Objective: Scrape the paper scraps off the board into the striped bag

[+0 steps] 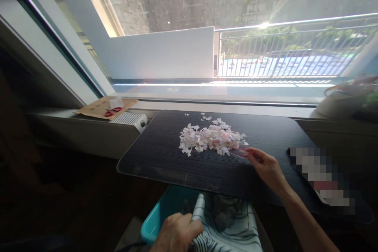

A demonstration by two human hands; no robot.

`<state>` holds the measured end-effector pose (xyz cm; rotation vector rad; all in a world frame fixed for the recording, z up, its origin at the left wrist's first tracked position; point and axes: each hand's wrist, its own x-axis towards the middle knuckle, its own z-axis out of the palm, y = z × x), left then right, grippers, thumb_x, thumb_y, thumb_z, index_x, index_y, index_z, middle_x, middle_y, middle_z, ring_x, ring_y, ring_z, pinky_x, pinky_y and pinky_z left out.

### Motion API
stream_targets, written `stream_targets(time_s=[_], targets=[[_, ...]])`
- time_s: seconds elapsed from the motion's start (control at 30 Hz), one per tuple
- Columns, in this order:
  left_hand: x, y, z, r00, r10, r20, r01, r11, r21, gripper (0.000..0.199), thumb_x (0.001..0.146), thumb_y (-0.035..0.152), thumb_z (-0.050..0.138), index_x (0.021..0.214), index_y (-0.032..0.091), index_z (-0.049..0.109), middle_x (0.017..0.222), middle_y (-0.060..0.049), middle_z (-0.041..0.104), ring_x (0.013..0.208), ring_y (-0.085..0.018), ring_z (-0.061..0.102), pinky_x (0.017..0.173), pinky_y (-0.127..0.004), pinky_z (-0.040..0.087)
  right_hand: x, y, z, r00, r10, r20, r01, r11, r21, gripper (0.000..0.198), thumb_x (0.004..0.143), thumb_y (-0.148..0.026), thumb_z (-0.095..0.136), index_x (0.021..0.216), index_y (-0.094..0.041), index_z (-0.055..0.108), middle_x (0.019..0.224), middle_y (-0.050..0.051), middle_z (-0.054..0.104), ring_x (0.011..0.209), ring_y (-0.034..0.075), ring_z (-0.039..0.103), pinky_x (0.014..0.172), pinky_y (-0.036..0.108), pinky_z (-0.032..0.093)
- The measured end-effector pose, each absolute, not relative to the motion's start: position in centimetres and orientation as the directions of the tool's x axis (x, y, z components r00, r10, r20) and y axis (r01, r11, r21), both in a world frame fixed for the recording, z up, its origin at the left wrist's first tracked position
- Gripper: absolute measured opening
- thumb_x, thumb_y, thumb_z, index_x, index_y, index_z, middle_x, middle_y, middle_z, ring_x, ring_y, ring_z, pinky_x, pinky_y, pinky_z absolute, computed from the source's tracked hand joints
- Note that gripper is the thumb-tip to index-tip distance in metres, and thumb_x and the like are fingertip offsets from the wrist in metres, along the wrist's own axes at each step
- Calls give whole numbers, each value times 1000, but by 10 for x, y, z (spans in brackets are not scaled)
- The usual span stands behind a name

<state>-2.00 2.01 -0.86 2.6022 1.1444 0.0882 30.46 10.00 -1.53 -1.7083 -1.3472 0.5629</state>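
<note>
Paper scraps (pixel 211 138) heaped mid-table, few strays on far side. My right hand (pixel 267 164), fingers pinched on a thin clear sheet (pixel 238 152), at the pile's right near edge. My left hand (pixel 178 230) closed round the edge of a striped cloth (pixel 238 240), near side, beside a turquoise bin (pixel 150 220) below the table. Pixelated item (pixel 321 179) on table right, beside my forearm. Far left sill: brown envelope (pixel 93 108), red-handled scissors (pixel 113 111) on it. Table (pixel 153 161) dark, wood-grained, rounded corners. Big window beyond, balcony wall (pixel 165 55), railing (pixel 280 59) far right.
</note>
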Motion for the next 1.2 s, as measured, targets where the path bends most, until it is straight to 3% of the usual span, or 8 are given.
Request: stream_targets(time_s=[0.13, 0.3, 0.5, 0.7, 0.97, 1.1, 1.2], targets=[[-19, 19, -5, 676, 734, -65, 715, -631, 300, 22, 71, 36, 72, 78, 22, 57, 74, 1, 58, 65, -19, 55, 60, -29, 34, 305, 98, -15, 268, 956, 114, 527, -46, -849, 34, 80, -43, 58, 101, -19, 72, 86, 6, 77, 79, 24, 71, 75, 34, 54], [-16, 18, 0, 673, 735, -85, 716, -619, 324, 22, 69, 33, 72, 77, 22, 55, 74, 1, 57, 68, -19, 55, 64, -29, 35, 299, 97, -13, 315, 936, 159, 554, -45, -831, 33, 80, -42, 58, 101, -20, 72, 85, 6, 77, 79, 24, 71, 73, 34, 54], [-17, 18, -8, 675, 735, -63, 713, -629, 309, 16, 73, 34, 66, 79, 23, 56, 75, 1, 57, 68, -19, 53, 63, -29, 34, 289, 91, -15, 163, 984, 73, 465, -11, -885, 31, 81, -40, 58, 101, -20, 71, 92, 6, 77, 85, 24, 72, 81, 34, 56], [-12, 23, -18, 707, 686, -172, 703, -657, 272, 25, 68, 43, 71, 76, 23, 59, 68, 2, 55, 61, -18, 53, 55, -27, 32, 282, 80, -15, 210, 975, 77, 529, -47, -848, 33, 82, -42, 57, 102, -21, 71, 89, 5, 77, 83, 24, 72, 81, 34, 56], [11, 20, 10, 772, 604, -195, 634, -753, 178, 6, 77, 26, 63, 81, 23, 59, 76, -1, 63, 64, -20, 58, 56, -28, 36, 257, 68, -16, 81, 993, 82, 567, 22, -824, 31, 85, -40, 54, 101, -22, 72, 90, 4, 77, 81, 22, 72, 77, 31, 57], [16, 21, 8, 805, 564, -183, 590, -794, 148, 3, 80, 25, 61, 82, 23, 60, 71, 0, 61, 59, -18, 56, 55, -28, 37, 254, 63, -13, 94, 990, 109, 597, 31, -801, 30, 85, -39, 54, 100, -21, 72, 86, 4, 77, 76, 22, 72, 72, 29, 57], [17, 21, 5, 811, 566, -146, 583, -799, 146, 3, 80, 25, 62, 80, 23, 61, 69, 0, 60, 58, -18, 56, 54, -27, 37, 245, 54, -9, -2, 995, 99, 588, 81, -805, 28, 84, -37, 55, 98, -21, 74, 85, 3, 77, 76, 21, 72, 67, 26, 57]])
